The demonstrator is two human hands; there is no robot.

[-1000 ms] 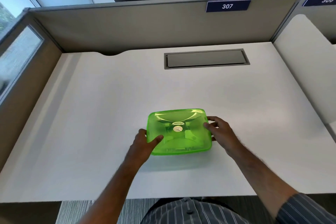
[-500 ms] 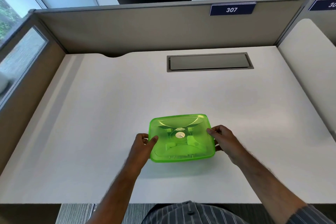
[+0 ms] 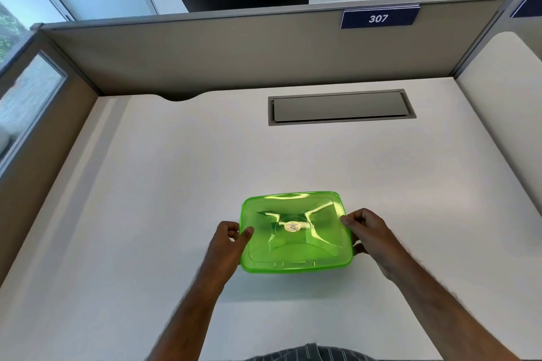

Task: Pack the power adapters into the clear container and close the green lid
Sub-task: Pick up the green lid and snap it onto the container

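White counter of a cubicle carries the lid near its front edge, my left hand and right hand gripping its two sides with curled fingers, so I judge closing is underway and next needs even downward pressure.

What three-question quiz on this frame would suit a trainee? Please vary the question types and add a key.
1. True or false: the left hand and the right hand grip opposite sides of the green lid.
2. What sits at the middle of the lid? A) a round sticker B) a handle C) a latch
3. Fill in: the blue sign on the partition reads ___.

Key:
1. True; each thumb lies on top of a side edge.
2. A, the round sticker.
3. 307.
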